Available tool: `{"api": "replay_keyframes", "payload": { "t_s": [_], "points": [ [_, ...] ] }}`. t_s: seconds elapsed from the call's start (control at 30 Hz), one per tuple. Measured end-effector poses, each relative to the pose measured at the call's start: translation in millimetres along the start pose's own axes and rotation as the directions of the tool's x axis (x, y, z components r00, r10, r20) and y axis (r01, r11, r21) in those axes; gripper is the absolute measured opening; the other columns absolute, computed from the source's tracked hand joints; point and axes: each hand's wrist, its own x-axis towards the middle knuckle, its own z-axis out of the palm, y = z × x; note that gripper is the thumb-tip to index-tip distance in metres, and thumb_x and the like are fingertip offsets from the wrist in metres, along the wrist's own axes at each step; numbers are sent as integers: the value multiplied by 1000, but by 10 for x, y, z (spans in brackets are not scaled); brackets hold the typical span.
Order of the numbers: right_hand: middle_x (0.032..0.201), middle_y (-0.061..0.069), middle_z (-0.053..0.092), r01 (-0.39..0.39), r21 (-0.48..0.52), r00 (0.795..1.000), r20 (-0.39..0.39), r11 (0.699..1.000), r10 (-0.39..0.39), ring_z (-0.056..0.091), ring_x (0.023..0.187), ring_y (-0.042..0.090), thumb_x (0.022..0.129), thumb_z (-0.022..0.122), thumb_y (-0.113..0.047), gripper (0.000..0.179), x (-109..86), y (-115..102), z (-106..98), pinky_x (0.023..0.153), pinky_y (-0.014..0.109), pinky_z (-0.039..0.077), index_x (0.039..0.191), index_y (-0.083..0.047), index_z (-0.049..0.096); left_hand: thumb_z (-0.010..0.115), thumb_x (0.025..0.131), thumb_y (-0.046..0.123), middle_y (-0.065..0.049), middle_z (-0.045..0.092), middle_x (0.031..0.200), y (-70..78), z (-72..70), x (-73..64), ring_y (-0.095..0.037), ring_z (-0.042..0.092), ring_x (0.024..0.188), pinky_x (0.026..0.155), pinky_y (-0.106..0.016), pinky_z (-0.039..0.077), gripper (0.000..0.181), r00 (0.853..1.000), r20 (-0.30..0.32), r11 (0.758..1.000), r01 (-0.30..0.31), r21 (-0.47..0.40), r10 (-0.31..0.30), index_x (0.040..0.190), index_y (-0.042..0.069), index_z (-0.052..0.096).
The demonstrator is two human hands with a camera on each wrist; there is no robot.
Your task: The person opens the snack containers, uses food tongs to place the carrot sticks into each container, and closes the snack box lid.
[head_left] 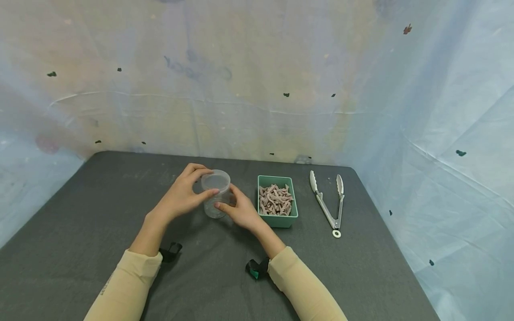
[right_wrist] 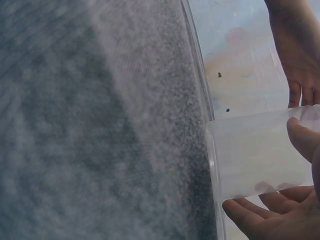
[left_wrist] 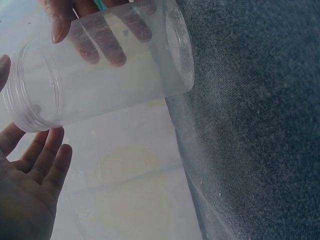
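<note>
A clear plastic jar point(head_left: 210, 207) stands upright on the dark table, a little left of the middle in the head view. My left hand point(head_left: 184, 192) holds its ringed top from the left, thumb in front and fingers round the far side. Lower down, my right hand point(head_left: 243, 211) grips the jar's body from the right. Through the clear wall of the jar point(left_wrist: 120, 85), right-hand fingertips show in the left wrist view. Whether the ringed top is a lid or a bare threaded rim, I cannot tell. No contents are visible in it.
Right of the hands stands a green rectangular container point(head_left: 278, 221) holding greyish-brown strips point(head_left: 275, 199). Metal tongs point(head_left: 340, 209) lie spread apart farther right on the table point(head_left: 373, 267). Pale plastic sheeting point(head_left: 249, 89) hangs behind and at the sides.
</note>
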Motion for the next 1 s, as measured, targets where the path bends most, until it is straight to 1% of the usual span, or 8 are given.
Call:
{"api": "replay_keyframes", "payload": {
  "t_s": [0.1,0.13,0.27,0.43,0.6,0.7,0.87,1.0],
  "points": [
    [161,12,43,-2,13,1000,6,1000,2,54,138,33,104,68,-29,74,0,0,-1,101,49,54,165,-18,28,80,95,29,-15,46,143,11,3,4,-38,50,129,102,-62,46,57,1000,-16,1000,-9,-4,9,143,6,59],
    [161,15,42,-4,17,1000,10,1000,4,53,139,35,104,68,-27,73,-26,-61,-15,102,50,54,165,-16,28,80,95,29,-15,45,144,9,4,4,-38,50,129,102,-62,46,57,1000,-25,1000,-10,-3,10,143,6,59],
    [163,16,38,-15,25,1000,13,1000,15,50,141,38,104,68,-25,75,-25,-65,-19,104,54,51,165,-15,26,82,94,27,-16,45,144,8,-3,1,-39,50,129,101,-62,46,58,997,-70,1000,-24,8,25,142,5,59],
    [161,13,42,-23,-5,1000,-12,1000,23,52,140,35,103,69,-32,74,-13,-19,-9,105,52,51,165,-17,30,83,92,23,-18,46,144,2,-27,1,-40,50,129,101,-61,46,58,992,-117,999,-47,21,49,141,2,59],
    [159,14,45,-16,-19,1000,-16,1000,16,55,137,34,103,69,-33,75,-10,-12,-10,104,51,52,164,-13,30,83,92,20,-19,47,142,-51,-68,-1,-37,52,123,96,-55,47,57,983,-167,997,-67,29,71,141,1,59],
    [158,14,46,-15,-19,1000,-18,1000,14,56,137,33,103,70,-32,75,-10,-15,-9,102,50,53,164,-14,31,82,93,18,-21,46,143,-96,-106,-13,-37,51,123,96,-55,46,56,978,-191,997,-74,27,78,141,0,59],
    [158,13,47,-18,-16,1000,-24,1000,18,58,135,32,102,71,-32,74,-9,-18,-4,101,48,54,164,-16,33,77,98,18,-23,44,147,-181,-188,-44,-40,50,125,96,-57,45,53,976,-211,998,-51,23,54,144,0,57],
    [158,13,46,-21,-20,999,-25,1000,20,58,134,31,102,71,-32,74,-3,-7,-4,100,47,55,163,-17,33,72,101,21,-24,42,150,-262,-267,-73,-42,50,125,95,-58,44,52,977,-214,999,-7,35,14,145,0,55]
  ]
}}
